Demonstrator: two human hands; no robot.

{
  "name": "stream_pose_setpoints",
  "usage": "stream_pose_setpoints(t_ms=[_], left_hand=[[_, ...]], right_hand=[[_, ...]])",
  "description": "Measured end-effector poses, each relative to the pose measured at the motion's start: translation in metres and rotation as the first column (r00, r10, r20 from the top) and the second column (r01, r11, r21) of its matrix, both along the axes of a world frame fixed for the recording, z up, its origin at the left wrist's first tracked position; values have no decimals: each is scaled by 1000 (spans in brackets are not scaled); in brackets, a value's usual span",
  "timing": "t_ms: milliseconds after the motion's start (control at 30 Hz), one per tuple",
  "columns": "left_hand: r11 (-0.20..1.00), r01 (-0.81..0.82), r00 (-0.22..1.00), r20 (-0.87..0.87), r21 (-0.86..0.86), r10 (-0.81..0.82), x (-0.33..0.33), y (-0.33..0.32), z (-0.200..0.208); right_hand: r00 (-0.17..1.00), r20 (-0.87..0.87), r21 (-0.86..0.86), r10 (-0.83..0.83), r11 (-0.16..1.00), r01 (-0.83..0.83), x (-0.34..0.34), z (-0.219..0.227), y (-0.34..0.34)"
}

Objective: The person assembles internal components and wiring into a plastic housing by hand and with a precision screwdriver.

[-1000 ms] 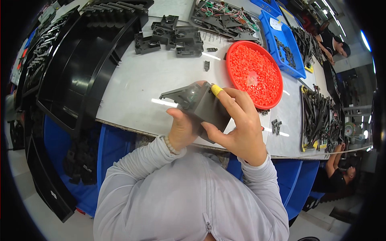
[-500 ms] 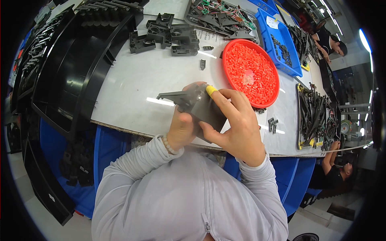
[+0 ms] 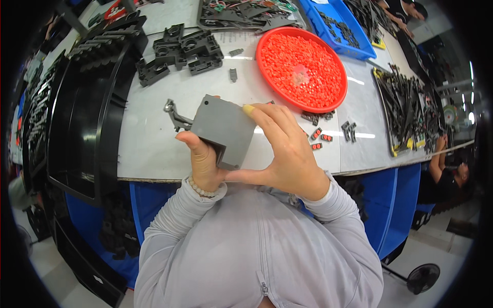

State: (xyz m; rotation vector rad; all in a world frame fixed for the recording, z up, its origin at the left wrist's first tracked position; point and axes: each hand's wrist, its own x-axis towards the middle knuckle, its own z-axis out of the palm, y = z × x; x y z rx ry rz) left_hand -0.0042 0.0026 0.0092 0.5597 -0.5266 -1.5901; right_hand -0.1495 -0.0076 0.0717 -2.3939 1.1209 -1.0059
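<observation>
Left hand (image 3: 204, 167) and right hand (image 3: 290, 154) hold a grey box-shaped plastic housing (image 3: 225, 127) above the white tabletop's (image 3: 149, 154) near side.
A round red plastic tray (image 3: 266, 76) holds small red pieces; a rectangular blue plastic tray (image 3: 354, 53), farther right, holds small dark parts. The housing's slender dark arm (image 3: 177, 118) points left, slightly far; its long axis runs roughly left-right. The left thumb lies near-left, other fingers mostly hidden; the right index and thumb, spread wide, meet its far-right corner and near end.
</observation>
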Motion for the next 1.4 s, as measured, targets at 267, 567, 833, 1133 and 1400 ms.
stream_pose_setpoints(t_ms=[267, 567, 833, 1133, 1400], left_hand=[[999, -12, 1000, -1, 37, 12, -5, -1, 0], [995, -56, 996, 79, 78, 50, -6, 1, 9], [992, -55, 989, 140, 113, 39, -6, 0, 12], [996, -57, 988, 150, 72, 46, -4, -4, 13], [991, -128, 989, 79, 26, 126, -3, -10, 16]], right_hand=[[998, 61, 39, 14, 999, -17, -4, -3, -2], [992, 125, -84, 0, 996, 11, -3, -7, -4], [993, 115, -84, -23, 996, 33, -5, -8, -4], [998, 38, -69, -43, 997, 46, -2, -9, -1], [929, 369, 234, -30, 970, -61, -2, -26, -4]])
